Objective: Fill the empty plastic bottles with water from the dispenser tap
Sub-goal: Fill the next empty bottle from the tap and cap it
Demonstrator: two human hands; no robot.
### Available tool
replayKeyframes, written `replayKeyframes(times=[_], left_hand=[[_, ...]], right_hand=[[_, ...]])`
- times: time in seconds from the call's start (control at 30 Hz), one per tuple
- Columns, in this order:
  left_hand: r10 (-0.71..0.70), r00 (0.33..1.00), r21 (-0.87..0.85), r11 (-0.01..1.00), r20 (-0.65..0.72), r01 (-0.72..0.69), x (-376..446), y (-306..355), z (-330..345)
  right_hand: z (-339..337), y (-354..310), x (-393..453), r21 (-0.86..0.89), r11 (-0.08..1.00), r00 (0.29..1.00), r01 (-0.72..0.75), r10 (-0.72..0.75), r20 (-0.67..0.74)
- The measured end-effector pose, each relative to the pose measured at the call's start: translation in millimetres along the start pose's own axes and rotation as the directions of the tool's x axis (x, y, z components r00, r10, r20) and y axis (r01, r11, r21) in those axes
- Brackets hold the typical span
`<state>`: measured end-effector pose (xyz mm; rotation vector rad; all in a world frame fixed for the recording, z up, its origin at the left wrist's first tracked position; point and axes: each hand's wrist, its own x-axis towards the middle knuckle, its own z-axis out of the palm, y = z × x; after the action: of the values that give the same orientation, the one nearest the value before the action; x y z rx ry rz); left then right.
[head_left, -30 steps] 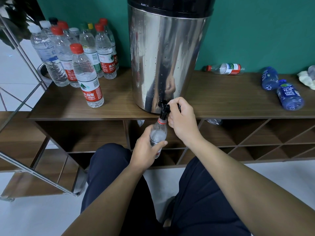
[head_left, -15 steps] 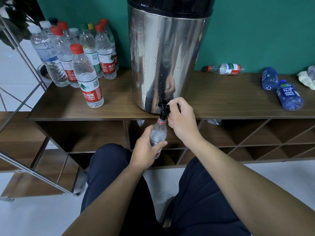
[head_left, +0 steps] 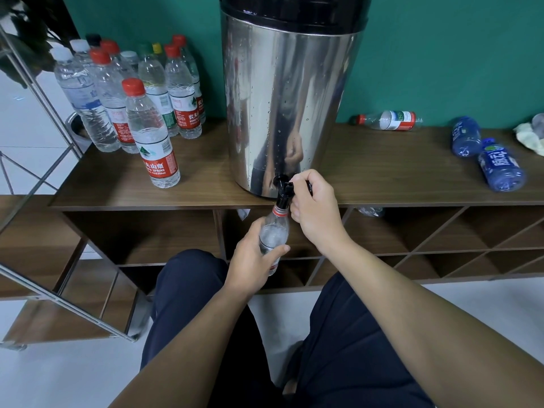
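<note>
Clear plastic bottle (head_left: 274, 234) w/ a red neck ring is sitting directly under the black tap (head_left: 283, 192) of the steel dispenser (head_left: 290, 107), mouth touching or just below the spout, out past the front edge of the wooden counter (head_left: 391, 169). Left hand (head_left: 255, 257) is wrapping the bottle's lower half, fingers curled round behind, thumb lying across the front near the label. Right hand (head_left: 315, 201) is curling round the tap lever, apparently holding it open; water inside looks to be reaching approx. the shoulder, so filling is prob. near its end, though the stream itself can't be made out. Handling-wise: thin-walled bottle, so it's likely getting heavier as it fills yet staying soft, and a hard squeeze could push water out the uncapped mouth. Best hold is mid-body or lower w/ light pressure, keeping the neck upright under the spout. Surface may be wet & slippery, since droplets are showing on the dispenser wall. On the counter's left, a group of capped bottles (head_left: 129, 95) is standing upright, looking full. To the right, a clear bottle (head_left: 388, 120) is lying on its side near the wall, and two blue bottles (head_left: 485, 154) are lying farther right, prob. waiting their turn.
</note>
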<state>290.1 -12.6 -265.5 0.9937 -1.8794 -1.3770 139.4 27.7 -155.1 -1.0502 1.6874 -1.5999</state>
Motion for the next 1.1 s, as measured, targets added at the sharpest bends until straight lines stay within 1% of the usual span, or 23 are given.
replayKeyframes(times=[0.63, 0.8, 1.1], left_hand=[[-0.002, 1.000, -0.035, 0.999, -0.001, 0.002, 0.0, 1.3, 0.6], [-0.010, 1.000, -0.068, 0.998, -0.015, 0.009, -2.6, 6.1, 0.7], [-0.022, 1.000, -0.063, 0.998, -0.004, 0.022, -2.4, 6.7, -0.5]], right_hand=[[-0.5, 0.5, 1.5, -0.004, 1.000, 1.000, 0.004, -0.004, 0.005], [0.7, 0.4, 1.6, 0.017, 1.000, 1.000, 0.001, -0.001, 0.000], [0.1, 1.3, 1.8, 0.008, 1.000, 1.000, 0.000, 0.000, -0.002]])
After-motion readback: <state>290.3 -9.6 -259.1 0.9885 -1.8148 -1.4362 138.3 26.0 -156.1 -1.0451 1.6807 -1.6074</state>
